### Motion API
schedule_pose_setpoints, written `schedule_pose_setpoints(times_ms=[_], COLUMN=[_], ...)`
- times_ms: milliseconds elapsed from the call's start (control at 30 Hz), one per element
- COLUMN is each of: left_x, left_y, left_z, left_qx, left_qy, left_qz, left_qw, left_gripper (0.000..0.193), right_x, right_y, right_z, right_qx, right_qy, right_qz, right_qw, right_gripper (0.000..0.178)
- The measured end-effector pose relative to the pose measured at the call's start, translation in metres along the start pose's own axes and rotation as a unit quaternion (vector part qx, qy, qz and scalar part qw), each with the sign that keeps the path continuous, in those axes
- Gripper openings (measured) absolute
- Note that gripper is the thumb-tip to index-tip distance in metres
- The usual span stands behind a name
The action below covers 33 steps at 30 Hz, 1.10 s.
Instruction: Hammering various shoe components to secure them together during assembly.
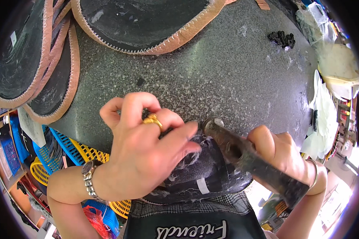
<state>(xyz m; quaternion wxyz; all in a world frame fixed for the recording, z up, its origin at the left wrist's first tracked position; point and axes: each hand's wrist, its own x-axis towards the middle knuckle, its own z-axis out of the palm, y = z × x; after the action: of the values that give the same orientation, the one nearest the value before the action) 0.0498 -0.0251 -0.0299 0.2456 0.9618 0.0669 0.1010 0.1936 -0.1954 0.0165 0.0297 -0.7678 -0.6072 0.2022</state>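
My left hand (141,145), with a gold ring and a wristwatch, bends over a black fabric piece (207,159) at the slab's near edge. Its thumb and index finger close on the piece's upper rim; the other fingers are curled and raised. Pale fuzzy strands and a small white tag lie on the fabric. My right hand (279,153) is wrapped round a dark metal hammer (263,165), whose handle is mostly hidden. The hammer's rounded face is tilted beside the fabric's upper edge, near my left fingertips; contact cannot be made out.
The speckled dark slab (243,79) spreads ahead. Black panels with tan stitched borders (167,46) lie at the far side and left. A black clump (282,40) sits far right, near white sheets (323,119). Blue and yellow baskets (93,151) stand below left.
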Motion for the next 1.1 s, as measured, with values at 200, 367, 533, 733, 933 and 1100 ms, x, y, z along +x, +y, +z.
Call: schedule_pose_setpoints(times_ms=[200, 367, 533, 733, 933, 1100], left_x=[-0.02, -0.019, -0.017, -0.025, -0.03, -0.03], left_y=[-0.009, 0.001, 0.006, -0.011, 0.001, -0.019], left_z=[0.01, 0.007, 0.0, 0.002, 0.003, -0.003], left_qx=[-0.04, -0.018, 0.026, -0.047, 0.067, -0.093], left_qy=[0.021, 0.054, 0.005, -0.005, 0.029, -0.018], left_qz=[-0.012, 0.017, 0.041, -0.016, 0.045, -0.013], left_qw=[0.999, 0.998, 0.999, 0.999, 0.996, 0.995], left_gripper=[0.033, 0.027, 0.026, 0.025, 0.029, 0.023], right_x=[0.011, 0.006, 0.014, 0.021, 0.019, 0.02], right_y=[0.017, -0.003, -0.006, 0.008, -0.004, -0.007], right_z=[-0.001, -0.013, -0.013, -0.003, -0.009, -0.001], right_qx=[0.214, 0.094, 0.022, 0.14, 0.012, -0.04], right_qy=[-0.071, -0.002, 0.104, -0.014, -0.017, -0.011], right_qz=[-0.01, -0.016, -0.072, -0.088, -0.16, -0.151], right_qw=[0.974, 0.995, 0.992, 0.986, 0.987, 0.988], right_gripper=[0.022, 0.021, 0.022, 0.022, 0.021, 0.02])
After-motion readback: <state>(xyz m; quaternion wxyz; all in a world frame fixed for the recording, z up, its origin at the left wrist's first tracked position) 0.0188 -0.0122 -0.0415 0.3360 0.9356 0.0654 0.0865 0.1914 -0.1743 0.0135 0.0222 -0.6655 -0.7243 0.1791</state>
